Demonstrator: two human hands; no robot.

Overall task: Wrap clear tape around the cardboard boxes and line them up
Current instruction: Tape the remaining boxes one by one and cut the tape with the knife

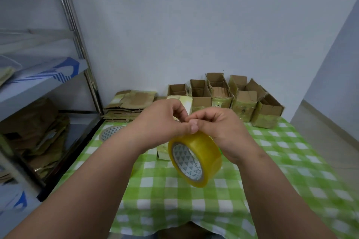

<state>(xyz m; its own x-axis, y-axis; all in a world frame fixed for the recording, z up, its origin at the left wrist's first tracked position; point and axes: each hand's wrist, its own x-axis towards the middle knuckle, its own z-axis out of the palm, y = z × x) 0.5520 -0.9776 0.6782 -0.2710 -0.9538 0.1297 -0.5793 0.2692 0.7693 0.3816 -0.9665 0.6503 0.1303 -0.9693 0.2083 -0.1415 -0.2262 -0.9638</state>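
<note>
Centre frame, both hands meet above the green-checked table (272, 161): the right hand (219, 126) grips the tape roll (196, 159) while the left hand (163, 122) pinches at its top edge. A second roll (110, 131) lies at mid-left. Five open cardboard boxes (223, 96) line the far wall, beside flattened cardboard (128, 106).

No readable text anywhere. Tape roll (194, 158) core carried only a triangle pattern; second roll (111, 132) the same; blue marks on shelf box (64, 72) were illegible.
</note>
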